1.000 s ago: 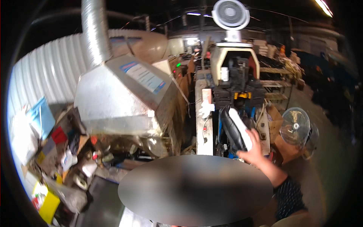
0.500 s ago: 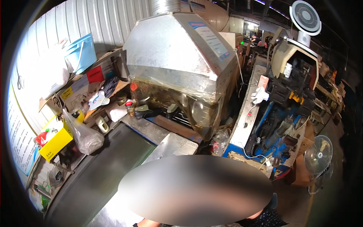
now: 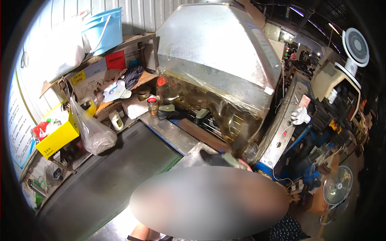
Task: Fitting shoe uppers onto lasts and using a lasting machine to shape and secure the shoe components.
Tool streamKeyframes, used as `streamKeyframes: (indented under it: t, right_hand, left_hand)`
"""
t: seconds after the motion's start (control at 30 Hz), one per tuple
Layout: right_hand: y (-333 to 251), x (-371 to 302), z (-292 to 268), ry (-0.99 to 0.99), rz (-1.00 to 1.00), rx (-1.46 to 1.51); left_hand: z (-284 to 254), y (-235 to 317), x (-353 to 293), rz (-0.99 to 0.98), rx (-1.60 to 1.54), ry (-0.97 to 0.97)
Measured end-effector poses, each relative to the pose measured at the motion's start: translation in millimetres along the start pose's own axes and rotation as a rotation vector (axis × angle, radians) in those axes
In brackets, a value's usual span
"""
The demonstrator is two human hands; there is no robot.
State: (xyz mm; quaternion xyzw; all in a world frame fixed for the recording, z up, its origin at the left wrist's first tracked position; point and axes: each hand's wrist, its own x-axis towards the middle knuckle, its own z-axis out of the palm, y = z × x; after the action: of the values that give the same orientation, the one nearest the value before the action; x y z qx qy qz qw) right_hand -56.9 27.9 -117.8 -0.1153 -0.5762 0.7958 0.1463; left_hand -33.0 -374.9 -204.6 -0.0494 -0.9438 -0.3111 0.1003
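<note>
A dark shoe with a grey-green part point(image 3: 223, 159) is above the metal plate at the front of the hooded machine. At its right end show a few fingers of my right hand point(image 3: 244, 164), closed on it; a blurred oval hides the rest of that hand. My left forearm point(image 3: 141, 232) comes in at the lower edge, and its hand is hidden by the same blur. Two similar shoes lie at the machine's mouth, one shoe point(image 3: 165, 111) beside a red-lidded jar point(image 3: 152, 106), the other shoe point(image 3: 201, 115) on the bars further in.
A dark conveyor belt point(image 3: 116, 172) runs along the left. Beside it are a yellow box point(image 3: 58, 140), a hanging plastic bag point(image 3: 94, 132) and a shelf with a blue bucket point(image 3: 105, 32). The metal hood point(image 3: 217, 44) stands ahead; a fan point(image 3: 338, 185) is at right.
The shoe and the fingers on it have come into sight above the blur. More of my left forearm shows. The whole view has shifted, with the hood now further right.
</note>
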Motion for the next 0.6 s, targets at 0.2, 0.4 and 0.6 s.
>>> streamKeyframes:
  t: [0.2, 0.4, 0.6]
  right_hand:
    - [57, 172, 47, -0.254, 0.077, -1.082]
    - [85, 224, 164, -0.655, -0.695, -1.469]
    - [153, 307, 329, -0.833, -0.947, -1.603]
  left_hand:
    - [-20, -37, 50, 0.017, 0.379, 0.049]
    - [-27, -48, 56, 0.014, 0.409, -0.017]
    - [-23, -53, 65, -0.039, 0.368, -0.064]
